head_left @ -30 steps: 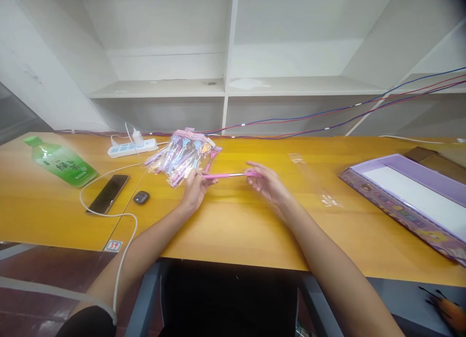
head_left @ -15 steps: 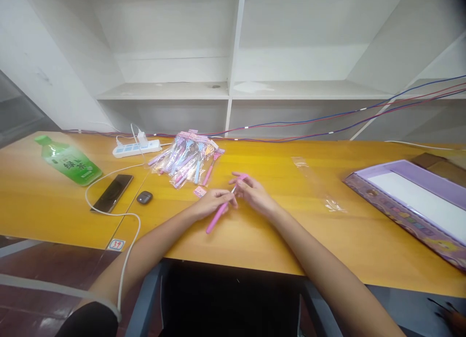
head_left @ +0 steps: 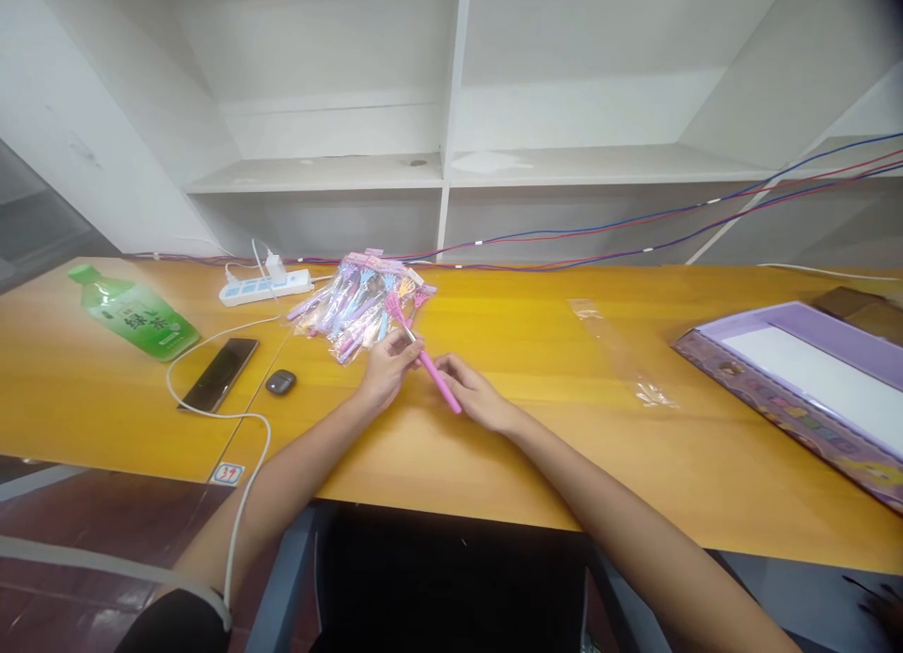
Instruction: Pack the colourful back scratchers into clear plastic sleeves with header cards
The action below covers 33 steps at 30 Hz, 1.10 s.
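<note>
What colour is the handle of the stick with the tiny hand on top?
The handle is bright pink. It shows in the head view.

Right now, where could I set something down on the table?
On the table, there's a free patch between the packet pile and clear wrapper, past the right hand; another between that wrapper and the right forearm. It's crowded on the left: bottle, phone, black case, power strip.

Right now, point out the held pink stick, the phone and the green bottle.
Pink stick (head_left: 433, 374): head view, on its pink handle.
Phone (head_left: 220, 374): head view, on its dark screen.
Green bottle (head_left: 142, 316): head view, on its labelled side.
</note>
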Tool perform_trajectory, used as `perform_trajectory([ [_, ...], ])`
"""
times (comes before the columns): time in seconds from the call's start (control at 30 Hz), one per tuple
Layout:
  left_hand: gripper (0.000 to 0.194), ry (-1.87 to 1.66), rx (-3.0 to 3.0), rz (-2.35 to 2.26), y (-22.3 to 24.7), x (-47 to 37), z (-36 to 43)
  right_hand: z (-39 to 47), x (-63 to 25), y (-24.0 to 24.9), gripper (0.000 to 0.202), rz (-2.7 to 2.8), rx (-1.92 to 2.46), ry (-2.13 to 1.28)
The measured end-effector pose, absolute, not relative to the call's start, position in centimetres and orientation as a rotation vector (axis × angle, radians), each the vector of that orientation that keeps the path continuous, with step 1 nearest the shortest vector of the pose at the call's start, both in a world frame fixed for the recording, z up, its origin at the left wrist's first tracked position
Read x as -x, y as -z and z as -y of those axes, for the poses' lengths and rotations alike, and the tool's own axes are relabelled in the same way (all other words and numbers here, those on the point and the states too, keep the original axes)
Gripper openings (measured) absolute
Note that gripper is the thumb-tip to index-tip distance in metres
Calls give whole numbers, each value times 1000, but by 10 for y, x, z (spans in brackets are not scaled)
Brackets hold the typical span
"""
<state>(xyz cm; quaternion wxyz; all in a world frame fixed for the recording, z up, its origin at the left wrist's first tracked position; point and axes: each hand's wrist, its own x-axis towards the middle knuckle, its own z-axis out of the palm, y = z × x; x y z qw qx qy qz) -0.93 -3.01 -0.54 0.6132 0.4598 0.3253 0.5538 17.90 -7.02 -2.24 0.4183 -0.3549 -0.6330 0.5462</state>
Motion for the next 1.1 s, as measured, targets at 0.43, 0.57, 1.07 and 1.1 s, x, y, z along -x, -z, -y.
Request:
perform_trajectory([
  [0.43,34,-1159,-1301,-598,-3,14,33,64,-197,11,50,1189,578,-2161],
  [0.57,37,-1240,-1260,-662,-2,15,30,68,-186,13,56,1179,592,-2211],
  [1.07,27,-1697,-848,-842,-24,61,-7,74,-183,26,37,2217,1619,-208],
  [1.1,28,-1824,-766,-811,-34,76,-15,73,-189,26,38,2252,1659,-163],
])
